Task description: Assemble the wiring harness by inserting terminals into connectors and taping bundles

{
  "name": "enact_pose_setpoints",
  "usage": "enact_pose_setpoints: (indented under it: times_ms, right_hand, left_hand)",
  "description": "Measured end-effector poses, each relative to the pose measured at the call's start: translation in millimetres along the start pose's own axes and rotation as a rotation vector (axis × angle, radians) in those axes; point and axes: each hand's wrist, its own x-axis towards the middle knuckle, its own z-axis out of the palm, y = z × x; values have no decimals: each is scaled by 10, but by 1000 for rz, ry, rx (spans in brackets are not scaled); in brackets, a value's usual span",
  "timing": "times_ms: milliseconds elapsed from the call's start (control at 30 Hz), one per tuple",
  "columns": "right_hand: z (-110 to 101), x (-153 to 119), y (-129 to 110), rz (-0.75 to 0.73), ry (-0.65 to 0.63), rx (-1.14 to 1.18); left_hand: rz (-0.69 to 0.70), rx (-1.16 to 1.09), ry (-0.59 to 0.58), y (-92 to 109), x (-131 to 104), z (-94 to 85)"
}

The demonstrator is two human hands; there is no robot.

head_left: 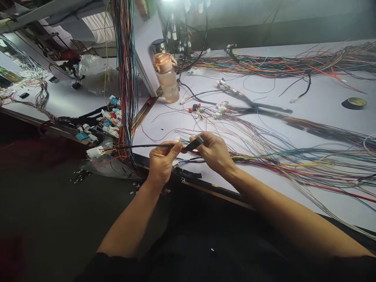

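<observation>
My left hand (161, 160) pinches a black-sheathed cable (138, 146) near the table's front edge. The cable runs left past the hanging wires to a white connector (94, 152) with red and yellow leads. My right hand (216, 152) is closed on a strip of black tape (194, 144), which slants down to the cable beside my left fingers. Whether the tape is stuck to the cable there is hidden. Just behind my fingers shows a small white connector (178, 139). A bundle of colored wires (246, 157) stretches right from under my right hand.
A water bottle (167, 76) stands at the table's back left. Thick hanging wires (125, 78) drop beside my left hand. Harnesses with connectors (223, 107) lie behind my hands, and a long wire bundle (264, 66) runs along the back. A tape roll (356, 103) lies right.
</observation>
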Motion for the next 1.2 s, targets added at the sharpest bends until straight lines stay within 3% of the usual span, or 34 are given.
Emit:
enact_pose_setpoints:
  times_ms: [233, 367, 467, 533, 667, 733, 800, 1000, 1133, 1200]
  right_hand:
    - [-58, 79, 52, -32, -73, -240]
    - [-194, 156, 48, -6, -372, -353]
    - [-357, 199, 29, -9, -561, -403]
    - [-443, 166, 25, -76, -490, -416]
    - [-465, -41, 58, -502, -71, -416]
    - [-398, -141, 79, -709, -2, -494]
    - [-295, -190, 85, -810, 36, -581]
    - [-5, -130, 24, -724, 227, -578]
    - [46, -194, 24, -618, 282, -301]
    - [24, -245, 32, -493, 300, -173]
  left_hand:
    - [91, 88, -72, 47, 29, -46]
    - [172, 122, -152, 92, 83, 6]
    - [158, 109, -190, 126, 125, 50]
    - [154, 112, -190, 139, 155, 64]
    - [166, 156, -110, 136, 200, 75]
    - [158, 172, -81, 131, 208, 90]
    - [141, 163, -81, 127, 209, 110]
    - [143, 146, -71, 98, 182, 128]
    - [180, 120, -42, 53, 132, 112]
    - [204, 98, -34, 34, 113, 105]
